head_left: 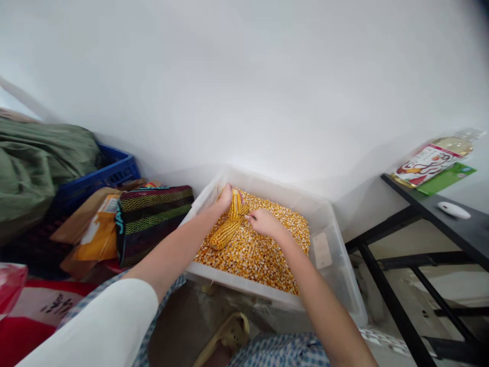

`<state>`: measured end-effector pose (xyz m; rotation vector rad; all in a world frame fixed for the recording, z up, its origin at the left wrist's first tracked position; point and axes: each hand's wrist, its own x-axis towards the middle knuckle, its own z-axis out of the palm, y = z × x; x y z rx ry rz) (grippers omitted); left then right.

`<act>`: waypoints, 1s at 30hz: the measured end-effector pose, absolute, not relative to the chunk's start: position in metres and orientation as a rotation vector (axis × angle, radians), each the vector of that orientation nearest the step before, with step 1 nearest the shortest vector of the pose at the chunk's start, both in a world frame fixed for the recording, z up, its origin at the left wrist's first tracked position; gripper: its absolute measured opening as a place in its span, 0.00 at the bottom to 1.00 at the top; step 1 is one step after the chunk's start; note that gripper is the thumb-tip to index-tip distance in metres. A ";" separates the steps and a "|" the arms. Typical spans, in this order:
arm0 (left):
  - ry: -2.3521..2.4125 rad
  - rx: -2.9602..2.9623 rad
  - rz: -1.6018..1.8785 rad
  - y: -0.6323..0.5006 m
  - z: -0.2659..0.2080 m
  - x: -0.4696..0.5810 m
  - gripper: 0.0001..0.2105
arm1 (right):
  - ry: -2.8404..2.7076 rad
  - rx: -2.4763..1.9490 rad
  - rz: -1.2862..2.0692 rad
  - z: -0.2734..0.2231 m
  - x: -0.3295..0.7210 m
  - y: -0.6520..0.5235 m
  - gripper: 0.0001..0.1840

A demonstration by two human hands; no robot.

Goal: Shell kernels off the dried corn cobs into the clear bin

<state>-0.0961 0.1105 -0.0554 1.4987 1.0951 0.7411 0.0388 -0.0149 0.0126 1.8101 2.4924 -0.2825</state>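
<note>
A translucent plastic bin (244,288) sits just below the middle of the view, toward six o'clock, with a white wall (244,86) rising behind it to twelve. Loose yellow and whitish corn kernels (263,260) spread over its bottom, and a pale rectangular patch (321,250) shows on its inner side at about four o'clock. At least two yellow cobs are over the kernels, in the bin's ten o'clock part: the left hand (226,195) grips an upper cob (237,205), while a lower cob (223,235) overlaps it and slants down toward seven o'clock. The right hand (262,222), just beside them on the three o'clock side, is closed, its fingertips pinching a thin dark item (252,217) too small to identify. At nine o'clock, a blue crate (119,167) holds a heap of green cloth (46,163). Between crate and bin, toward eight, are cardboard (76,216), orange packaging (102,229) and a dark mesh bag (153,221) with yellow-green stripes, its contents hard to make out. A red and white bag (49,306) lies lower at eight. At three o'clock, a black-framed counter (420,200) carries a labelled bottle (431,160) of pale yellow liquid, a green packet (446,178) and a small white object (454,210). A tan shoe (225,336) shows at six.
</note>
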 end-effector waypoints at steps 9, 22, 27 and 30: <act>1.005 1.133 0.827 0.118 -0.066 -0.096 0.33 | 2.467 1.830 -0.266 0.011 0.039 -0.015 0.22; 1.153 1.222 0.833 0.110 -0.060 -0.103 0.34 | 2.500 1.845 -0.355 -0.005 0.037 -0.008 0.25; 1.131 1.170 0.863 0.108 -0.058 -0.102 0.35 | 2.489 1.854 -0.387 -0.003 0.034 -0.009 0.23; 1.120 1.190 0.856 0.105 -0.055 -0.100 0.35 | 2.502 1.820 -0.242 0.002 0.028 -0.014 0.22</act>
